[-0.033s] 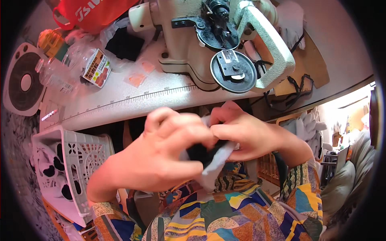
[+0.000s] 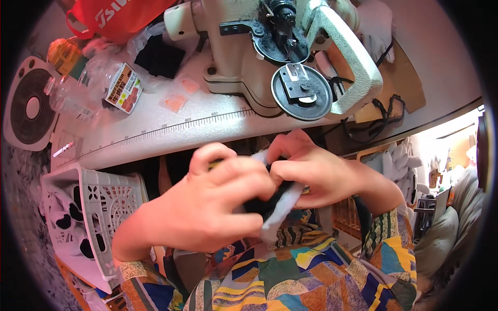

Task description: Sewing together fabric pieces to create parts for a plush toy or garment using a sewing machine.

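Between my hands, above my lap, is a small piece of soft fabric (image 2: 282, 208), black with a pale, whitish edge. My left hand (image 2: 212, 194) is closed on its left side, with thumb and fingers curled about the black part. Bent fingers of my right hand (image 2: 308, 168) grip the fabric's right side, close to the left fingertips. Much of the piece is hidden by the fingers, so its exact kind does not show. Past my hands stands a cream industrial sewing machine (image 2: 236, 78) with a toothed round disc (image 2: 302, 92) at its front.
A white plastic basket (image 2: 111, 207) with white-and-black fabric pieces stands at the left. On the table (image 2: 155, 132) are clear plastic jars (image 2: 78, 101), black cloth (image 2: 160, 56) and a red bag (image 2: 122, 18). A round-faced fan (image 2: 32, 106) is farther left. Cardboard and black cord (image 2: 386, 111) lie right.
My left hand's fingers have shifted slightly down and right on the fabric. Its pale edge now shows as a narrower strip. My right hand stays nearly where it was.
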The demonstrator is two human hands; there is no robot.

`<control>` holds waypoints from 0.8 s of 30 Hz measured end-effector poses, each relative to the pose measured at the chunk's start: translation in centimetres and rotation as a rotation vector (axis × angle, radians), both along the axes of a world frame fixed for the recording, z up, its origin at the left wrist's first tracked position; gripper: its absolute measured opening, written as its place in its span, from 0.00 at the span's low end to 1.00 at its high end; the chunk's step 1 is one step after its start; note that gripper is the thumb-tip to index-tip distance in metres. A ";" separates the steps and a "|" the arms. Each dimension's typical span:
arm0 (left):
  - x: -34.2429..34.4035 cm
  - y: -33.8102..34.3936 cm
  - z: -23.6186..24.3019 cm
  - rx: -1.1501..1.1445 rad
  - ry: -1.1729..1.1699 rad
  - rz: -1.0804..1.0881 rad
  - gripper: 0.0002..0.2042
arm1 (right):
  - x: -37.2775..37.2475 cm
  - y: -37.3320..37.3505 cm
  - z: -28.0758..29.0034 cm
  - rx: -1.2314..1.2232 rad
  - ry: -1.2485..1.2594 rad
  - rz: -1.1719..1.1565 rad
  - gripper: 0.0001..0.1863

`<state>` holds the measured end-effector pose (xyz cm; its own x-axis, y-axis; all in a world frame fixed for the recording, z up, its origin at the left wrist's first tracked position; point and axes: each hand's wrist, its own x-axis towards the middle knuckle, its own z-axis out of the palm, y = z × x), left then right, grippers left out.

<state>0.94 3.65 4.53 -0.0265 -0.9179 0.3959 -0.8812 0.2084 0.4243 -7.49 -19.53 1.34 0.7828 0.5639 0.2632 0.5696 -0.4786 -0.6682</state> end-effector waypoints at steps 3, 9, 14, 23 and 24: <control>0.5 -0.5 -0.3 0.024 0.008 -0.108 0.08 | -0.2 0.2 0.0 0.063 0.032 -0.054 0.20; 1.2 -1.4 -1.6 -0.115 0.094 -0.060 0.08 | -0.9 0.5 0.1 -0.035 -0.158 0.021 0.14; 1.3 -1.3 -1.6 -0.093 0.024 0.028 0.09 | -0.7 0.2 -0.4 -0.028 -0.160 -0.123 0.10; 1.0 -1.1 -2.1 -0.141 0.007 0.108 0.09 | -1.2 -0.1 0.3 -0.075 -0.202 -0.171 0.14; 1.0 -1.0 -2.2 -0.151 -0.008 0.112 0.09 | -1.3 -0.1 0.4 -0.074 -0.199 -0.181 0.14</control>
<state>1.90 2.62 2.31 0.0687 -0.8453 0.5299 -0.9054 0.1701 0.3889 -8.82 -19.59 1.69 0.8099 0.4427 0.3848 0.5864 -0.6283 -0.5114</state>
